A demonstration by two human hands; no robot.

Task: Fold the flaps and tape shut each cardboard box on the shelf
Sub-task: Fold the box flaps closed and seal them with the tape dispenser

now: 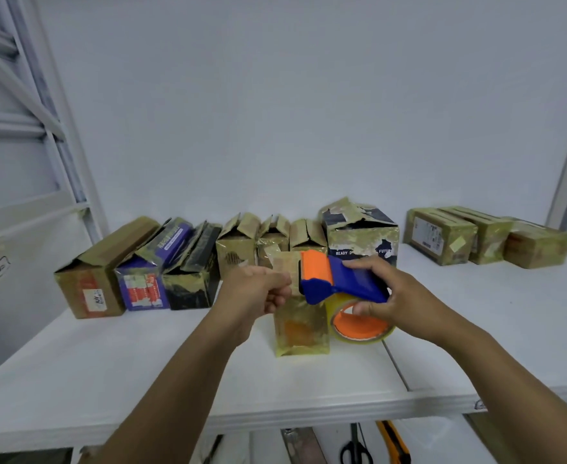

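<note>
Gripping dispenser, right hand; left hand pinches tape (box reads "READY").

White shelf carrying cardboard boxes.
A row of open-flapped boxes stands along the back from left to centre, three taped boxes sit back right, and one small box stands in front.

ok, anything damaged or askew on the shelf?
Yes. The big printed box at the back has torn, crumpled top flaps. The left boxes just have open flaps, not yet taped. Nothing spilled.
</note>
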